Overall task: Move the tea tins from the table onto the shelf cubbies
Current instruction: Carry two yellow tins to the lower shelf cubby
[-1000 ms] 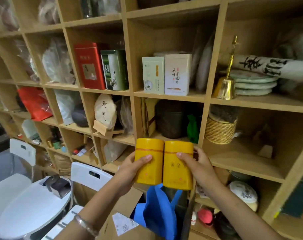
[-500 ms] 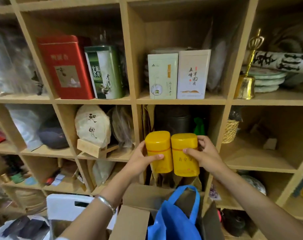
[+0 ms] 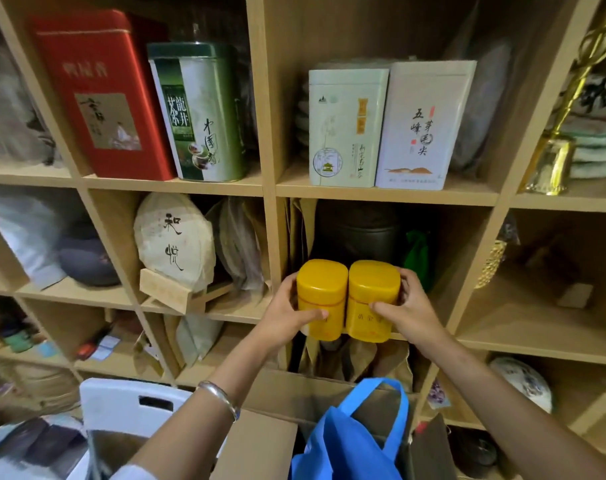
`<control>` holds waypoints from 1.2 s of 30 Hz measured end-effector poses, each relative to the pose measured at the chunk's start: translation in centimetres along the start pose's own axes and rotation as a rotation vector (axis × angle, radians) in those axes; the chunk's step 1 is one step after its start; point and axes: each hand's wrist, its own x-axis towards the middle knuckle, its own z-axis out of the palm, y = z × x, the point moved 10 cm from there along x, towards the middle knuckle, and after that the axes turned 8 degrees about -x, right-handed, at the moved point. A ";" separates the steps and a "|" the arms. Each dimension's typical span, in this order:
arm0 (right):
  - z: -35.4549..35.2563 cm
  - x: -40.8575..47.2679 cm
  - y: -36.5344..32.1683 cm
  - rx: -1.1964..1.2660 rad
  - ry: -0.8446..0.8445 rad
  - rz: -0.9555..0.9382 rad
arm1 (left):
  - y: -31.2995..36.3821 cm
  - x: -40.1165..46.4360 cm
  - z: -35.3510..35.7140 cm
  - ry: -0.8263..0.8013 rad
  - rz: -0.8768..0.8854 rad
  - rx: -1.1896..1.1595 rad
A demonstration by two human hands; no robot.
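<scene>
Two yellow tea tins stand side by side, touching, at the front edge of a middle cubby of the wooden shelf [image 3: 384, 195]. My left hand [image 3: 287, 317] grips the left yellow tin [image 3: 320, 292], thumb across its front. My right hand [image 3: 403, 313] grips the right yellow tin [image 3: 372, 292], fingers curled round its far side. Behind the tins in that cubby sit a dark round container [image 3: 357, 230] and a green pouch [image 3: 417, 258]. Whether the tin bases rest on the shelf board I cannot tell.
The cubby above holds two pale rectangular tins [image 3: 346, 126]. Up left stand a red tin [image 3: 100, 95] and a green tin [image 3: 201, 112]. A wrapped tea cake [image 3: 173, 244] leans on a stand. Below lie a cardboard box [image 3: 260, 445] and a blue bag [image 3: 350, 441].
Both hands have carried the two yellow tins forward and up to the front of the middle cubby. The view has closed in on the shelf.
</scene>
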 end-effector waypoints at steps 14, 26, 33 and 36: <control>0.3 -0.1 3.0 -0.364 -0.064 -0.018 | -1.9 0.0 0.4 0.160 0.113 0.341; 1.0 1.0 3.6 -0.378 -0.036 -0.020 | -1.9 1.1 1.0 0.059 0.136 0.365; 0.8 1.2 4.1 -0.344 -0.042 0.003 | -2.1 1.3 0.6 0.074 0.160 0.401; 0.7 1.3 4.3 -0.317 -0.054 0.012 | -2.3 1.4 0.5 0.082 0.154 0.408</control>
